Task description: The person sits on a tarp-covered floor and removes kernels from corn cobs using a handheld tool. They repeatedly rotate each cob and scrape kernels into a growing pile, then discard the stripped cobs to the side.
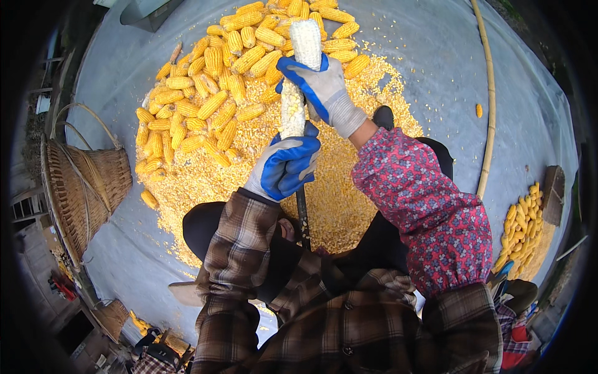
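My left hand, in a blue-and-grey work glove, grips the lower end of a pale corn cob that keeps a few yellow kernels. A bare white corn cob is clasped by my gloved right hand, just above and partly over the first cob. Where the two cobs meet is hidden by the right glove. Below the left hand a dark rod runs down between my legs. Loose corn kernels spread under both hands, and whole yellow corn ears are heaped beyond them.
A grey tarp covers the ground. On the left stands a wicker basket; a bamboo pole lies on the right. Another corn pile is at far right, near a person. A metal container sits at upper left.
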